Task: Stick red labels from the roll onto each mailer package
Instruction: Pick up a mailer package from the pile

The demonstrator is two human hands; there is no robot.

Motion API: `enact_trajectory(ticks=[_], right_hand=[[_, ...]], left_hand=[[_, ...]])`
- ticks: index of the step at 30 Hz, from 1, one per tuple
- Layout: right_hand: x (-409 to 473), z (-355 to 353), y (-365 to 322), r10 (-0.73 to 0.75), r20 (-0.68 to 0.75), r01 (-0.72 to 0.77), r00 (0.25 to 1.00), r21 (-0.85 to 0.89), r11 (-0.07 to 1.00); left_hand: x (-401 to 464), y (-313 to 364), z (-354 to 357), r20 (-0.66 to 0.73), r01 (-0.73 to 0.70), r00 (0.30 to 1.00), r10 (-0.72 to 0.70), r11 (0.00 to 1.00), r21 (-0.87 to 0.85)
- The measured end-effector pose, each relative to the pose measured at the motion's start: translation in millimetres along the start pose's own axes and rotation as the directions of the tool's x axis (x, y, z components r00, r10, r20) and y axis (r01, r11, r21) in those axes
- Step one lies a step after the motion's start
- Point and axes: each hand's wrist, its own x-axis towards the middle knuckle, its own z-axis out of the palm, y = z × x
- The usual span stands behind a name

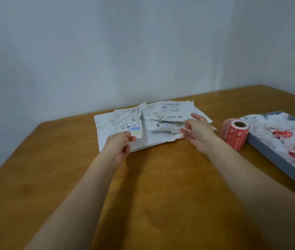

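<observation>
We see the left hand point(120, 145) pinching the near edge of a small mailer point(130, 121), tilted up off the white mailer pile point(159, 123) at the table's point(53, 168) far middle. Right hand point(196, 129) sits at the pile's right edge, fingers loosely spread; can't tell if it grips anything. Red label roll point(235, 133) stands just right of it, beside a grey tray point(269, 156) of crumpled backing scraps.

Grey tray point(262, 147) on wooden table point(161, 177)
</observation>
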Motion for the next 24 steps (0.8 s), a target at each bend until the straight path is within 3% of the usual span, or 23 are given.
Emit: enact_trajectory(ticks=[10, 15, 24], right_hand=[[-9, -5, -2, -0.080, -0.038, 0.084, 0.996, 0.109, 0.990], [-34, -18, -8, -0.102, 0.021, 0.098, 0.995, 0.155, 0.983], [-94, -57, -22, -0.101, 0.179, 0.071, 0.979, 0.165, 0.984]], left_hand=[[-7, -2, -6, 0.000, 0.037, 0.999, -0.037, 0.999, 0.014], [-32, -1, -7, 0.034, 0.020, 0.999, -0.019, 0.999, -0.029], [-88, -12, -7, 0.305, 0.058, 0.952, -0.016, 0.990, -0.130]])
